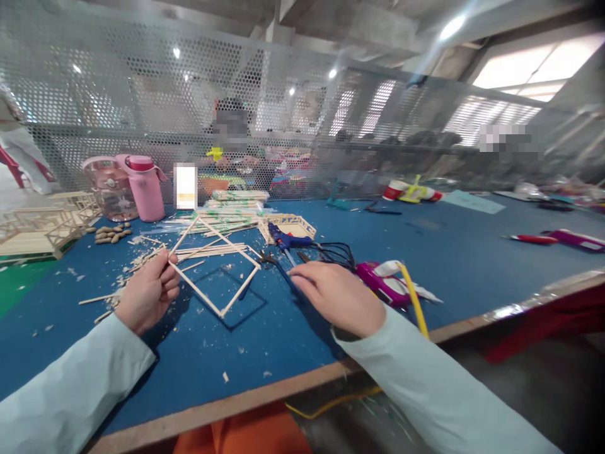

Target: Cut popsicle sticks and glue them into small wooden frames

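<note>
My left hand (150, 293) pinches one corner of a four-sided frame of thin wooden sticks (196, 291), holding it tilted above the blue table. My right hand (341, 295) is closed around the handles of dark-blue pliers (280, 267), whose jaws point left toward the frame's right corner; the palm hides part of the handles. Just beyond these pliers lies a blue glue gun (290, 239) with a pale stick at its end. Behind the frame are loose wooden sticks (212, 251) and bundled sticks in wrappers (236, 207).
A pink bottle (145, 192) and a clear pink bottle (111, 192) stand back left, near peanuts (112, 233). Stick-built models (40, 230) sit at far left. A purple glue gun (385, 284) lies right of my right hand. A perforated metal screen (189, 120) rises behind the table.
</note>
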Available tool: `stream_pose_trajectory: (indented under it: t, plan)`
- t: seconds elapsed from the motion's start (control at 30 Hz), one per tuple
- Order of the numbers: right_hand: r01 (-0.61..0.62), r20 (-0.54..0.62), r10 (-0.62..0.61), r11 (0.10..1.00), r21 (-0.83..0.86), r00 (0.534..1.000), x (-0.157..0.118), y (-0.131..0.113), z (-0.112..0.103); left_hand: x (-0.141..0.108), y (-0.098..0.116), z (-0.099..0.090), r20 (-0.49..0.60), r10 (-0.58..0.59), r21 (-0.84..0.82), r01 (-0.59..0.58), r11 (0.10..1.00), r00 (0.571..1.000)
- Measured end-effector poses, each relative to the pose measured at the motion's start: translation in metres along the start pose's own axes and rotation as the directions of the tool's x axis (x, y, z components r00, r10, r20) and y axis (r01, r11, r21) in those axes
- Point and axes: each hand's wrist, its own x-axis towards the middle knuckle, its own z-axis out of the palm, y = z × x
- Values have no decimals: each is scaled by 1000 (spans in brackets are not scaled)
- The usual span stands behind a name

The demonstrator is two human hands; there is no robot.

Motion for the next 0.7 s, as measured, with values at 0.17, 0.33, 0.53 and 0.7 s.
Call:
stream_pose_trajectory:
  t: [0.17, 0.33, 0.53, 0.7]
  plan:
    - [352, 129, -379, 916, 191, 916, 53, -21, 39, 3, 1, -2, -57, 27, -39, -30, 999, 998]
    - [453, 102, -466, 882, 126, 879, 72, -22, 64, 3, 0, -2, -61, 31, -18, -32, 999, 998]
    - [241, 192, -308, 920, 308, 932, 61, -6, 45, 0, -4, 7, -34, -19, -73, 16, 997, 999]
    - [267, 9, -429, 578, 771, 903, 77, -35, 53, 12, -6, 31, 39, -80, -148, 85, 985, 996]
